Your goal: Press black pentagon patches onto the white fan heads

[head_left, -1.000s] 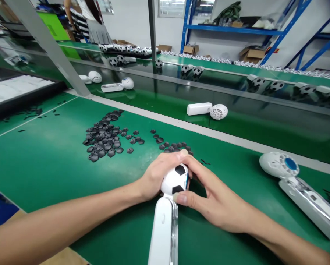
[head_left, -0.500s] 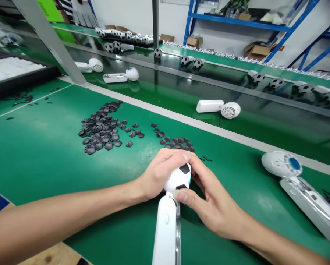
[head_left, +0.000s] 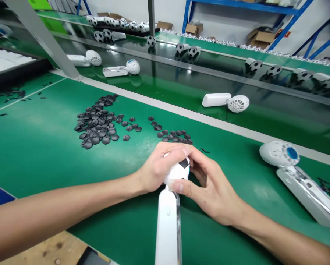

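Both my hands are closed around the round head of a white handheld fan (head_left: pixel 169 224), whose ball-shaped head carries black football patches. My left hand (head_left: pixel 156 167) wraps the head's left and top, its thumb lying across the upper part. From the right, my right hand (head_left: pixel 216 187) grips the head, with the thumb pressed low near the neck. The fan's handle points down toward me, and a clear strip runs along its right edge. Beyond my hands lie loose black pentagon pieces (head_left: pixel 176 136), and a larger heap of black pentagon pieces (head_left: pixel 98 123) is farther left.
A second white fan (head_left: pixel 280 154) with a blue centre lies at the right, its handle internals exposed. Past a pale rail (head_left: pixel 181 110), a green conveyor carries several fans, one white fan (head_left: pixel 238 103) among them. A metal post (head_left: pixel 43 36) rises at left, beside a black-edged tray (head_left: pixel 21 75).
The view has shifted slightly, so the table things sit higher in the picture. A white fan on the conveyor has moved right. My right thumb covers more of the lower black patch.
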`<control>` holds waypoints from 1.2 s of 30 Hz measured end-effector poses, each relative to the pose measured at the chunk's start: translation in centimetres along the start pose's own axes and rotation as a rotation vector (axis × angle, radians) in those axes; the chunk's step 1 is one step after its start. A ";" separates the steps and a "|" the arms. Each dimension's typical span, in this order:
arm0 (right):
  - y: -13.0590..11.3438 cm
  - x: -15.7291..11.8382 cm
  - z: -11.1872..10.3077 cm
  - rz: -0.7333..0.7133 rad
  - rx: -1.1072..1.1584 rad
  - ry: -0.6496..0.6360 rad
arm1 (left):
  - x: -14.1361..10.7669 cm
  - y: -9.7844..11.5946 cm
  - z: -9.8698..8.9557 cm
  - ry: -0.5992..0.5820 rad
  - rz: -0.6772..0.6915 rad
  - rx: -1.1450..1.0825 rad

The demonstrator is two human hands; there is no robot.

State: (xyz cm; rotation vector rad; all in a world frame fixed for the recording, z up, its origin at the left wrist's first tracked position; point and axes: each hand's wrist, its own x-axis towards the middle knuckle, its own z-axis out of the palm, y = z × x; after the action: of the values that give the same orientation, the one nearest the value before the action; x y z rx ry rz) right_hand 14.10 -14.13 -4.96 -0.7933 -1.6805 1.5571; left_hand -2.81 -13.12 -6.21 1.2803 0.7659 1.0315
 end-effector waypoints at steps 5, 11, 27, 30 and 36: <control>0.1 0.6 -0.1 0.002 -0.070 0.026 | 0.3 0.6 0.2 0.053 -0.148 -0.087; 0.3 1.3 -1.3 -0.033 -0.103 -0.115 | 0.3 1.1 0.1 0.112 -0.288 -0.303; 1.2 -0.2 -0.5 -0.058 -0.154 -0.078 | -0.2 0.8 0.6 0.211 -0.262 -0.148; 1.2 -0.5 -0.5 -0.038 -0.103 -0.067 | -0.4 0.7 0.5 0.161 -0.221 -0.080; 0.9 -0.8 -0.6 0.048 0.053 -0.047 | -0.3 0.8 0.7 0.099 -0.194 -0.086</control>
State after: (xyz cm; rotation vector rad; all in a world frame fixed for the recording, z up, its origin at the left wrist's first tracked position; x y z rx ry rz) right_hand 15.02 -14.32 -5.85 -0.7805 -1.6570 1.6579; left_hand -2.44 -13.65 -5.29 1.0651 0.8937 0.9651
